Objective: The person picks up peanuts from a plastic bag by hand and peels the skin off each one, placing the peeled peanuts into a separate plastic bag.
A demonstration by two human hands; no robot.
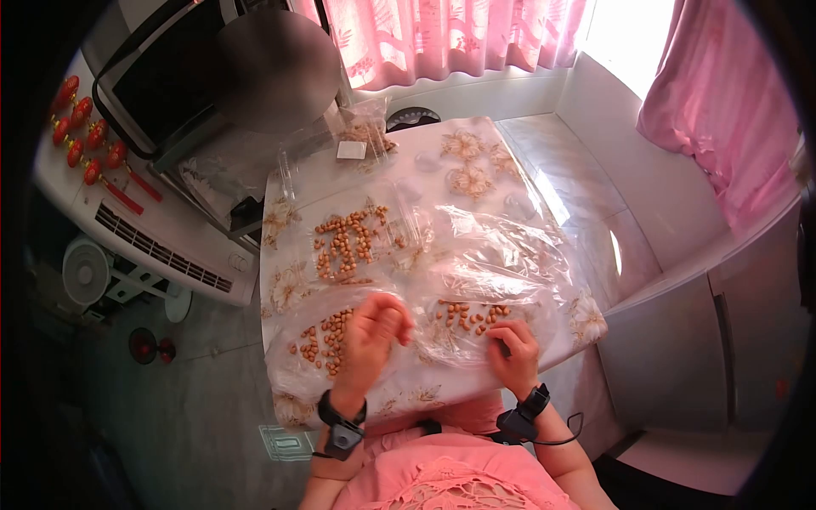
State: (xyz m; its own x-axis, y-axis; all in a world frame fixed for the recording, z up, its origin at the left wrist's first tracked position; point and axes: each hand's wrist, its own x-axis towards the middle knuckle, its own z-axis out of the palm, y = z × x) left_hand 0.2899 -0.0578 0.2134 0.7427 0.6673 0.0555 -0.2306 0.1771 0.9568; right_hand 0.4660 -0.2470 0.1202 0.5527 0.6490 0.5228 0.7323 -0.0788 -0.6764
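My left hand [379, 330] is closed, its fingers curled in above a clear plastic bag. Beside it on that plastic lies a loose pile of small brown nuts [330, 344] that look like shelled peanuts. My right hand [515, 350] is also curled, fingertips at the edge of a smaller group of nuts [459, 314] on another clear plastic bag [497, 255]. Whatever either hand may hold is hidden by the fingers. Farther back, a larger spread of nuts [344, 245] rests on plastic.
A flowered cloth covers the table [425, 396]. At its far end lies a clear bag [364, 136] of brown contents with a white label. A white air-conditioner unit [161, 246] and a fan [85, 270] stand left; grey cabinets [671, 365] stand right.
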